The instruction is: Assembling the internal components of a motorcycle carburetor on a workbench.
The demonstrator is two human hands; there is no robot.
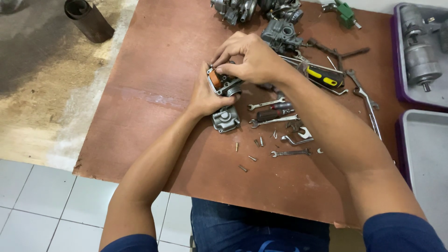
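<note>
Left hand: I am seeing my left hand curling closed around the metal carburetor body, gripping it from the 9 o'clock side, thumb side pressing its edge.
Right hand: my right hand is arching over the same part from 1 o'clock, fingertips pinching together at its top; whether they are holding some small piece I cannot tell.
Part location: the carburetor body is sitting just above the brown wooden board, near the board's middle, between both hands.
Part look: it is showing grey cast metal with an orange piece facing 9 o'clock.
Just below: a grey float bowl is lying on the board at 6 o'clock of the held part, touching my left palm's edge.
Around: spanners, a yellow-and-black handled tool and small screws are lying at 3 to 5 o'clock.
Farther: more carburetor bodies are resting at 12 o'clock; a grey tray is standing at 3 o'clock.
Blocking: my right hand is covering the part's top.
</note>
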